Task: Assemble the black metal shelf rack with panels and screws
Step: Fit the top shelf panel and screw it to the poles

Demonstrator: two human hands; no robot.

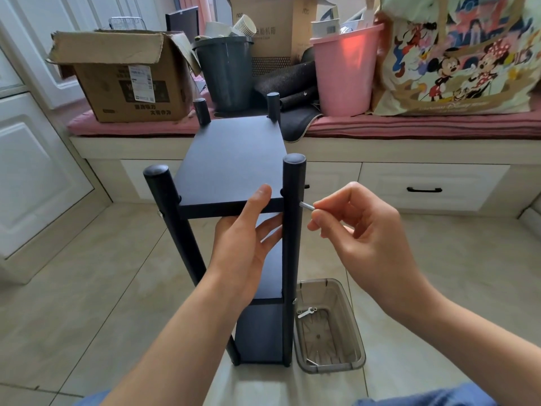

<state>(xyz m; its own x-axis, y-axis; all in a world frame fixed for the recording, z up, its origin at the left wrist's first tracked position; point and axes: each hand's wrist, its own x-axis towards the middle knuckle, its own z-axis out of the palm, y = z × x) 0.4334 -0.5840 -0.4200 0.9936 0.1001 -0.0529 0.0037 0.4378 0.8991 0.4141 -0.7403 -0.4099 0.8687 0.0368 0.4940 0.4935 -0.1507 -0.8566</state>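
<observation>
The black shelf rack (231,159) stands upright on the tiled floor, with its top panel set between round black posts. My left hand (248,238) holds the front edge of that top panel, thumb on top and fingers underneath. My right hand (360,230) pinches a silver screw (306,205) whose tip is in the side of the front right post (292,218), level with the panel. Lower panels show below my left hand.
A clear plastic tray (330,329) on the floor right of the rack holds a small wrench (306,312) and a loose screw. Behind stands a window bench with a cardboard box (123,77), a grey bin (225,71), a pink bucket (345,74) and a printed bag (459,54).
</observation>
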